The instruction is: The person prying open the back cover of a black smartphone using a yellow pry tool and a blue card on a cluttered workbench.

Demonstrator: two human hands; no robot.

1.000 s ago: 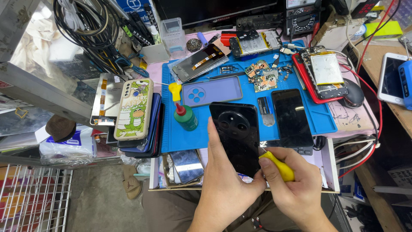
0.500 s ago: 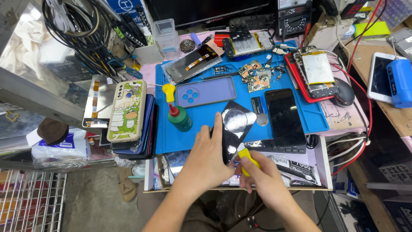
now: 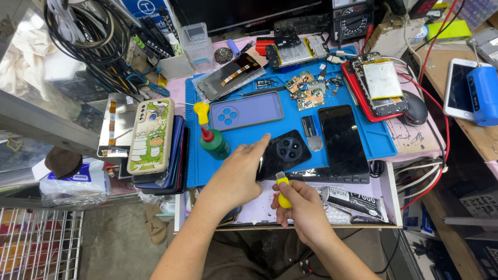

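Note:
My left hand (image 3: 237, 173) grips a black phone (image 3: 284, 153) by its left edge, back side up, with a round camera ring showing. The phone lies tilted on the front of the blue work mat (image 3: 249, 140). My right hand (image 3: 301, 207) is closed round a small yellow-handled tool (image 3: 282, 193), whose metal tip touches the phone's lower edge. A black glass screen panel (image 3: 342, 139) lies just right of the phone.
A green bottle with a red cap (image 3: 213, 142) stands left of my left hand. A purple phone case (image 3: 246, 110), circuit boards (image 3: 306, 92) and an opened red phone (image 3: 377, 85) lie further back. A stack of phones (image 3: 151, 137) sits at left. A glue tube (image 3: 351, 199) lies at front right.
The phone has gone from held upright in front of me to lying tilted on the mat. My right hand with the yellow tool now works at its lower edge.

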